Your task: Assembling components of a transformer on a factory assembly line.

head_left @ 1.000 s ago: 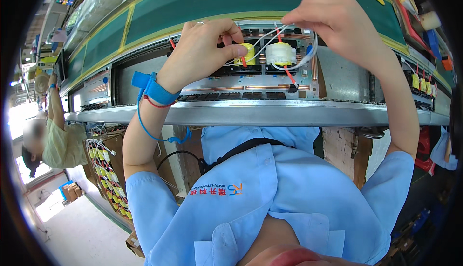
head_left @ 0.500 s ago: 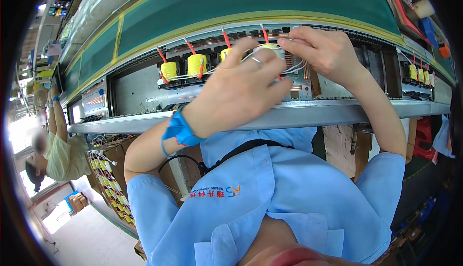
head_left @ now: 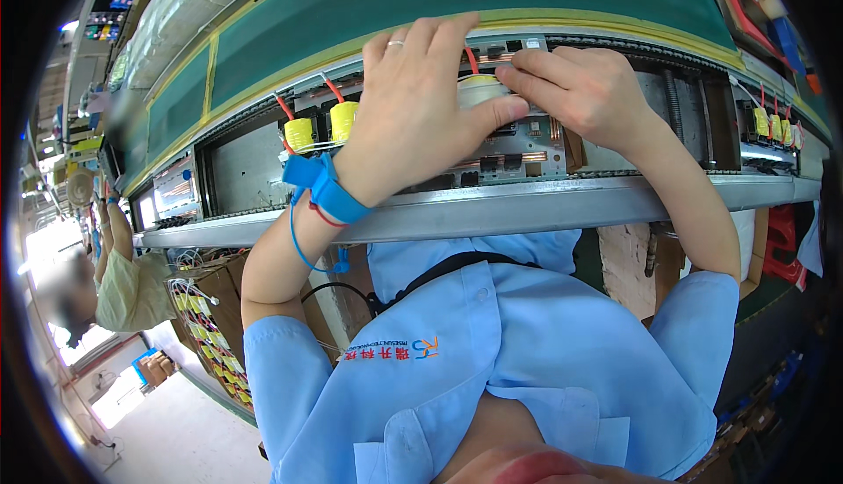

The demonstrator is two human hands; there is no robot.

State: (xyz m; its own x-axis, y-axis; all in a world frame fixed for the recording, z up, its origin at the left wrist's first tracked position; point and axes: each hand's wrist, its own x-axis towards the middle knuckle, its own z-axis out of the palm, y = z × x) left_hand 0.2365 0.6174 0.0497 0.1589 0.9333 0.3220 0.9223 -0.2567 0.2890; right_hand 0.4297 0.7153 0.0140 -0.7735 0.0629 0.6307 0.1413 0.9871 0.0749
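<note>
Both my hands meet over a pale tape-wound coil with red leads, seated on a grey circuit tray on the conveyor. My left hand cups it; my right hand pinches its wires. Two yellow-taped coils already stand finished just left; this one seems midway.

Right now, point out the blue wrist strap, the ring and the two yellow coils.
wrist strap (head_left: 327, 187), head view, on the blue band round the left wrist.
ring (head_left: 396, 43), head view, on the band across a left-hand finger.
yellow coils (head_left: 343, 119), head view, on the right coil's yellow side.
</note>
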